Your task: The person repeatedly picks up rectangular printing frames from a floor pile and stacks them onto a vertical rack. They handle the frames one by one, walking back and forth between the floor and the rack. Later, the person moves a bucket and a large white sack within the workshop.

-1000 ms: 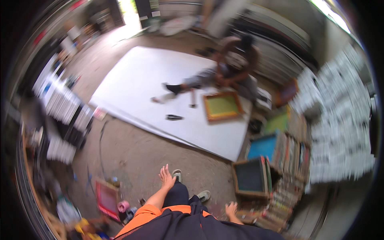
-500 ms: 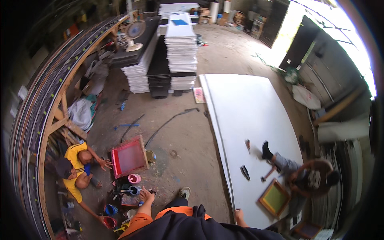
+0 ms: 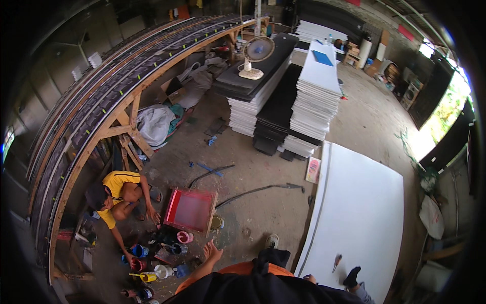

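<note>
My left hand (image 3: pixel 212 252) hangs in the air with fingers spread and nothing in them. Close by on the floor stand a pink paint pot (image 3: pixel 185 236), a dark blue pot (image 3: pixel 178 249) and a tin can (image 3: pixel 217 222). A screen-printing frame (image 3: pixel 191 211) with red-stained edges lies just beyond them. Only a small part of my right hand (image 3: pixel 310 278) shows beside my dark clothing, near the white sheet's (image 3: pixel 357 202) left edge; its fingers are mostly hidden.
A crouching person in yellow (image 3: pixel 121 195) reaches toward a red pot (image 3: pixel 137 264). White (image 3: pixel 163 272) and yellow (image 3: pixel 148 277) pots stand nearby. Another person's dark-socked foot (image 3: pixel 352 277) and a handled tool (image 3: pixel 337 262) rest on the sheet. Beyond are stacked panels (image 3: pixel 315 91) and a fan (image 3: pixel 258 49).
My view has swung left and up, leaving most of the person on the white sheet out of sight. My left hand has turned, its fingers now spread upward.
</note>
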Demonstrator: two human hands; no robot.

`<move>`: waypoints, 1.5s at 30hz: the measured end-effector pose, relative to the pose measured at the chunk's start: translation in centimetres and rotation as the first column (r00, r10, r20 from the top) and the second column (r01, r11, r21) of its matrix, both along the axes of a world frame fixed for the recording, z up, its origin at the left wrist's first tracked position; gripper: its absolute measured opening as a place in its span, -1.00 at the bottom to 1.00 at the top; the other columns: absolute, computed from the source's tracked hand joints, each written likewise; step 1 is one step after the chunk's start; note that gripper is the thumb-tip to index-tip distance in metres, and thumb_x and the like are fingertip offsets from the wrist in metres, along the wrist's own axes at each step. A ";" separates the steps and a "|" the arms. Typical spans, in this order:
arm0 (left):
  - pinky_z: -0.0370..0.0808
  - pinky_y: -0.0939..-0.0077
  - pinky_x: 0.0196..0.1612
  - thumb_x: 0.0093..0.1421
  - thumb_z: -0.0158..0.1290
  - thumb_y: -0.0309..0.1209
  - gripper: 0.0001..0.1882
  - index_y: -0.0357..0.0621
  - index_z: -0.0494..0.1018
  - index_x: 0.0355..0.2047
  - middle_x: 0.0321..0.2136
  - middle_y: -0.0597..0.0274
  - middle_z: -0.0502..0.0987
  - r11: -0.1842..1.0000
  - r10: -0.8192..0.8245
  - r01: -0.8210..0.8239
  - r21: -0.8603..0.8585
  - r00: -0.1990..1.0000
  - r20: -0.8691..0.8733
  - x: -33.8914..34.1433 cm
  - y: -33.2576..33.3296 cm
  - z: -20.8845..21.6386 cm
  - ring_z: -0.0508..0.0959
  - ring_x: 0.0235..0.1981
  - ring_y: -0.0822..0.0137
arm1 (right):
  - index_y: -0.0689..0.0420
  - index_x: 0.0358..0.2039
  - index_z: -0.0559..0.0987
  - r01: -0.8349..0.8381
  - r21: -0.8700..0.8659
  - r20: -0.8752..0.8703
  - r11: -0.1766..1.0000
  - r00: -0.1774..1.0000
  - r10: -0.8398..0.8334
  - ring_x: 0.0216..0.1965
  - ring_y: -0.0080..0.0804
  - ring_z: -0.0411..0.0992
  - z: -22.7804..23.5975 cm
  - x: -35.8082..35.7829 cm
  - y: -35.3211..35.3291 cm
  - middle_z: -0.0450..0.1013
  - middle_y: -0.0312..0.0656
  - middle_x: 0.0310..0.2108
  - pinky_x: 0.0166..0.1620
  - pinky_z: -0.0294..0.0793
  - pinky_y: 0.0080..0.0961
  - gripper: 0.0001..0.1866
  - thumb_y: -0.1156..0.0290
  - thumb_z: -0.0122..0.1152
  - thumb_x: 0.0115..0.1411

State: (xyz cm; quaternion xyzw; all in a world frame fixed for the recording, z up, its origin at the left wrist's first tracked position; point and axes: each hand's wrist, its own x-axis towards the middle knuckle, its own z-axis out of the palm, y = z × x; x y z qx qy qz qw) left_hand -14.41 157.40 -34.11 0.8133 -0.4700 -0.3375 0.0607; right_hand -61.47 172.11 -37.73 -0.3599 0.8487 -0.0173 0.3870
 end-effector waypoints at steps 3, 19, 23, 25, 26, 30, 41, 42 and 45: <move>0.03 0.01 0.05 -0.11 0.13 -0.25 -0.18 -0.05 -0.10 0.09 -0.02 -0.09 0.03 0.993 0.097 -0.093 -0.067 0.993 0.065 0.7 -2.4 -0.5 0.00 0.05 -0.09 | 0.20 -0.44 0.55 -0.130 0.063 -0.071 0.990 0.988 0.134 -0.26 0.00 0.41 -0.9 -4.9 -9.6 0.44 0.11 -0.39 -0.17 0.37 -0.26 -0.72 0.27 0.01 -0.06; 0.16 0.03 -0.02 -0.01 -0.02 -0.24 -0.35 -0.21 0.00 0.04 -0.08 -0.22 0.11 0.803 0.591 -0.587 -0.097 0.806 0.014 3.0 -25.1 -2.5 0.15 -0.06 -0.19 | 0.03 -0.44 0.49 -0.566 -0.381 0.021 0.731 0.786 0.618 -0.48 -0.45 0.39 -6.0 10.2 -66.2 0.43 -0.26 -0.57 -0.44 0.36 -0.45 -0.80 0.22 0.09 -0.06; 0.20 0.07 -0.06 0.02 -0.09 -0.24 -0.50 -0.23 0.15 -0.06 -0.15 -0.17 0.23 0.795 0.597 -0.567 -0.217 0.794 0.114 7.3 -32.6 -2.2 0.23 -0.12 -0.16 | 0.11 -0.47 0.51 -0.782 -0.372 0.000 0.500 0.539 0.842 -0.51 -0.43 0.42 -6.1 18.4 -74.0 0.45 -0.21 -0.56 -0.41 0.40 -0.47 -0.77 0.23 0.08 -0.04; 0.21 0.11 -0.07 0.04 -0.11 -0.28 -0.56 -0.23 0.18 -0.08 -0.19 -0.14 0.28 0.831 0.506 -0.465 -0.306 0.860 0.067 9.6 -36.7 -1.3 0.25 -0.13 -0.12 | 0.12 -0.43 0.52 -0.741 -0.393 0.070 0.545 0.567 0.821 -0.52 -0.40 0.43 -6.1 21.5 -77.8 0.46 -0.20 -0.56 -0.39 0.40 -0.46 -0.75 0.22 0.08 -0.03; 0.21 0.13 -0.07 0.05 -0.13 -0.30 -0.59 -0.23 0.20 -0.10 -0.21 -0.12 0.30 0.839 0.457 -0.412 -0.355 0.888 0.052 10.6 -38.4 -1.0 0.27 -0.13 -0.10 | 0.13 -0.42 0.52 -0.729 -0.392 0.087 0.562 0.579 0.811 -0.51 -0.38 0.43 -5.8 22.7 -79.4 0.46 -0.19 -0.55 -0.38 0.40 -0.45 -0.75 0.22 0.07 -0.03; 0.37 0.16 -0.27 0.06 -0.14 -0.39 -0.74 -0.25 0.32 -0.25 -0.33 -0.17 0.41 0.836 0.348 -0.397 -0.378 0.917 -0.193 14.5 -44.9 -1.1 0.44 -0.34 -0.11 | 0.13 -0.40 0.51 -0.839 -0.333 -0.019 0.432 0.463 0.886 -0.41 -0.20 0.45 -2.5 30.2 -87.5 0.47 -0.09 -0.46 -0.29 0.40 -0.35 -0.72 0.21 0.06 -0.03; 0.43 0.34 -0.30 0.02 -0.07 -0.34 -0.77 -0.18 0.42 -0.33 -0.40 0.02 0.50 0.585 0.645 -0.741 -0.329 0.672 -0.364 29.3 -59.6 -3.6 0.51 -0.34 0.12 | 0.10 -0.38 0.51 -0.833 -0.398 0.164 0.384 0.348 0.923 -0.26 -0.13 0.41 -0.8 54.6 -106.4 0.47 -0.11 -0.37 -0.18 0.37 -0.31 -0.72 0.18 0.08 -0.02; 0.43 0.33 -0.30 0.02 -0.07 -0.35 -0.77 -0.18 0.42 -0.33 -0.41 0.03 0.50 0.602 0.640 -0.709 -0.368 0.704 -0.308 30.8 -61.5 -3.6 0.51 -0.34 0.12 | 0.12 -0.39 0.50 -0.825 -0.421 0.155 0.377 0.345 0.926 -0.27 -0.12 0.41 -0.4 56.4 -108.2 0.46 -0.09 -0.38 -0.19 0.37 -0.31 -0.73 0.20 0.08 -0.02; 0.43 0.34 -0.30 0.01 -0.07 -0.40 -0.81 -0.16 0.43 -0.35 -0.43 0.07 0.50 0.613 0.664 -0.665 -0.426 0.726 -0.177 34.5 -66.9 -1.2 0.51 -0.37 0.09 | 0.14 -0.38 0.49 -0.814 -0.468 0.123 0.343 0.324 0.938 -0.37 -0.19 0.45 0.3 60.9 -112.4 0.48 -0.12 -0.42 -0.29 0.41 -0.37 -0.76 0.24 0.06 0.02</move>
